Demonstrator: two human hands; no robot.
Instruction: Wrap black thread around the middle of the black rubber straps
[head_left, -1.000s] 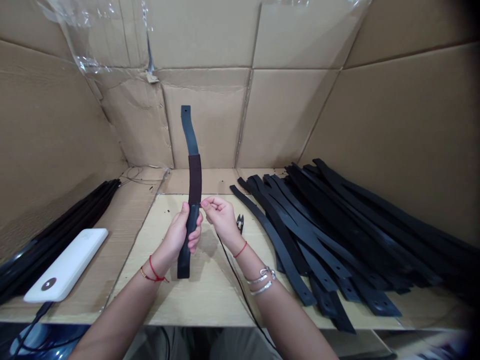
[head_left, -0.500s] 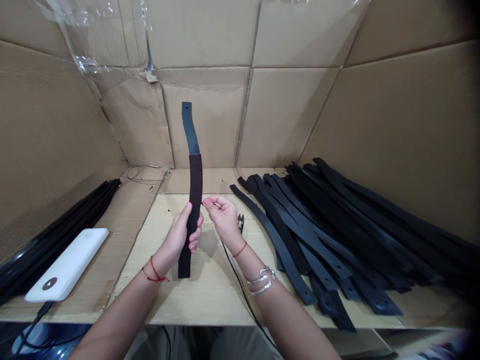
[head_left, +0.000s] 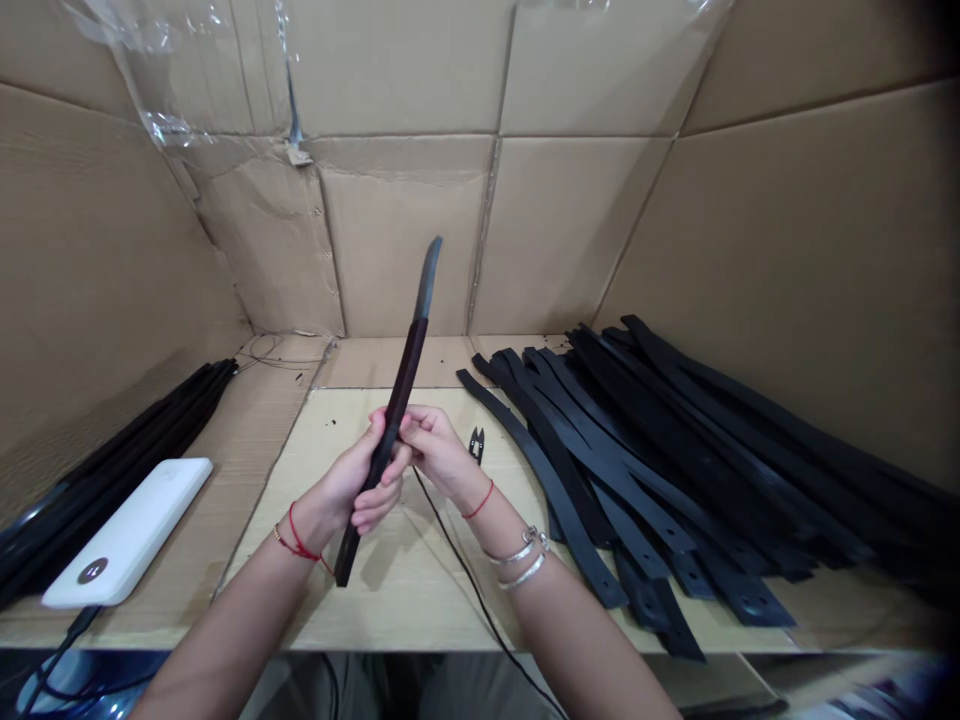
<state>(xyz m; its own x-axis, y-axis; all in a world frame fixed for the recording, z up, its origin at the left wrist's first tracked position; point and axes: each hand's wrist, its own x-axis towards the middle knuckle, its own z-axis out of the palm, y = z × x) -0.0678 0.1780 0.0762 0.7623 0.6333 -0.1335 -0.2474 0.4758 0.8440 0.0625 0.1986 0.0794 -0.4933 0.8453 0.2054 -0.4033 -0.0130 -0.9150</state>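
A long dark strap (head_left: 407,375) stands upright in the middle, tilted to the right and turned nearly edge-on, with a brown-black sleeve around its middle and a bare grey-black tip. My left hand (head_left: 367,475) is closed around its lower part. Beside it, my right hand (head_left: 435,450) has its fingers pressed together against the strap at the sleeve's lower end; whatever thread or edge lies in that pinch is hidden. A small pair of thread snips (head_left: 476,446) lies on the board just behind my right wrist.
Many black straps (head_left: 600,470) lie heaped on the right. More dark strips (head_left: 142,460) are bundled at left, near a white power bank (head_left: 131,530) with a cable. A black cord (head_left: 465,565) runs under my right arm. Cardboard walls (head_left: 405,230) enclose the surface.
The strap has rotated from facing me to nearly edge-on, its top leaning right. My right hand has moved in from the strap's side to press against it.
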